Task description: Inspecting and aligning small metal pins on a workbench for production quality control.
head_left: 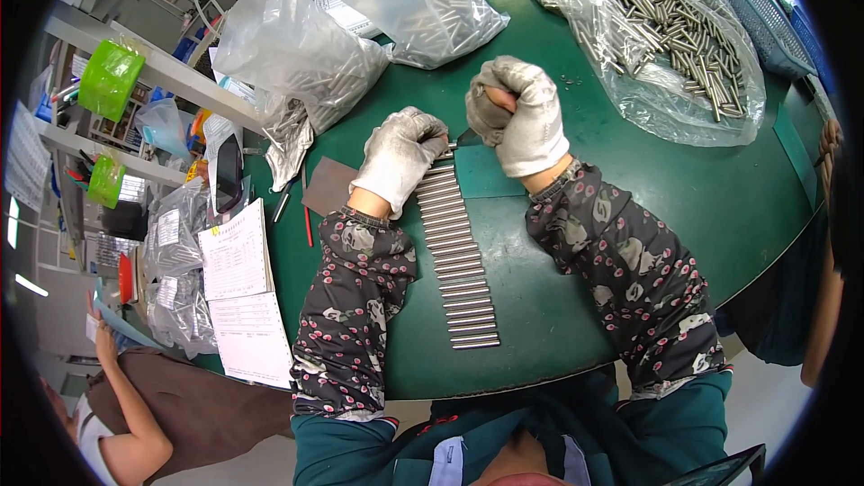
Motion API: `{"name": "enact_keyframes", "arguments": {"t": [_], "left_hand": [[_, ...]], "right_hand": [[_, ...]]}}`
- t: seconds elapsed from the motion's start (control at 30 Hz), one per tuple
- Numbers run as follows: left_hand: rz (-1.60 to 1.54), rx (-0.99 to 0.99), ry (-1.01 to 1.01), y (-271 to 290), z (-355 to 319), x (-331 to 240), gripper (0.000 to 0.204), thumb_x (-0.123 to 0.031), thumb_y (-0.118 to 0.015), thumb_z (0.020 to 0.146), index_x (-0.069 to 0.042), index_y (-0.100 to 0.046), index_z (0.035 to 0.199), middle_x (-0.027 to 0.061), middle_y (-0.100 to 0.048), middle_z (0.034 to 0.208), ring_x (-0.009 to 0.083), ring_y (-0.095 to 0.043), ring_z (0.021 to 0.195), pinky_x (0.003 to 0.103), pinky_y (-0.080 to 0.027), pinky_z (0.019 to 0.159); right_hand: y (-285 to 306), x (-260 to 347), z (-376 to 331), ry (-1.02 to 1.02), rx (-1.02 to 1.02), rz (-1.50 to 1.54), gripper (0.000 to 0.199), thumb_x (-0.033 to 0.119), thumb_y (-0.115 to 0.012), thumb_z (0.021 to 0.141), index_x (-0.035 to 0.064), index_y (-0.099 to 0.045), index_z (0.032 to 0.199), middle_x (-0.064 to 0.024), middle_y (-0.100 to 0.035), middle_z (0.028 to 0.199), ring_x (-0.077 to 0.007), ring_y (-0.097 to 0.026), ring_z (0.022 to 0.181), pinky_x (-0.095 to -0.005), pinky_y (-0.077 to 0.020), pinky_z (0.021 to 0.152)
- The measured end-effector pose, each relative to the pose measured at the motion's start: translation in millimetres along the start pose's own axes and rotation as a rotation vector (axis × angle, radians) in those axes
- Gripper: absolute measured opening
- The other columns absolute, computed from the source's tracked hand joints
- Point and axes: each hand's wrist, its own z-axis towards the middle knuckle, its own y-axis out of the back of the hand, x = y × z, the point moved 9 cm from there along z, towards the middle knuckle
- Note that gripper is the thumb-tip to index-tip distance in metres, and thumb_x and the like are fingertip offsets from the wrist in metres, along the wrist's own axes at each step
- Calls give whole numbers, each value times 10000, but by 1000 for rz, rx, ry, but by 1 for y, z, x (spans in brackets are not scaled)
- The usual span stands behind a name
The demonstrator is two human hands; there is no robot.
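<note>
On the round green worktop, a long row of short shiny metal rods lies side by side. The white-gloved left hand rests at the row's far end, fingers curled onto the top rods. The white-gloved right hand hovers just beside it, clenched in a fist; what it grips is hidden.

row of short shiny metal rods, laid side by side, crosswise, running lengthwise down the green table.
</note>
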Motion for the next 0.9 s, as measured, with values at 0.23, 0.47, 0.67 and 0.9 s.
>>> {"name": "enact_keyframes", "arguments": {"t": [0.23, 0.47, 0.67, 0.9], "left_hand": [[-19, -5, 41, 0, 0, 1, 118, -167, -646, 705, -98, -653, 801, 66, -608, 830, 272, -578, 810, 354, -457, 707], [-61, -52, -13, 4, -7, -4, 123, -38, -629, 715, -22, -616, 837, 78, -571, 827, 228, -568, 789, 301, -453, 709], [1, -29, 1, 3, -4, -5, 133, -55, -636, 710, -30, -621, 839, 83, -574, 822, 237, -565, 795, 309, -451, 712], [-3, -16, 14, 2, -3, -3, 134, -71, -640, 711, -38, -625, 840, 83, -577, 826, 242, -566, 798, 313, -451, 712]], "right_hand": [[-15, 6, -9, -19, 58, -147, 358, 248, -394, 853, 101, -323, 535, 16, -267, 456, -100, -246, 384, -249, -193, 377], [1, 1, -5, -28, -11, -14, 348, 241, -399, 838, 107, -315, 528, 17, -251, 448, -108, -228, 376, -249, -192, 372], [-4, 5, -4, -98, 79, 62, 339, 229, -415, 832, 111, -316, 530, 18, -247, 443, -110, -230, 370, -250, -201, 366], [-9, 2, -6, -97, 134, 41, 341, 231, -417, 833, 114, -317, 529, 20, -249, 439, -107, -231, 368, -247, -202, 365]]}}
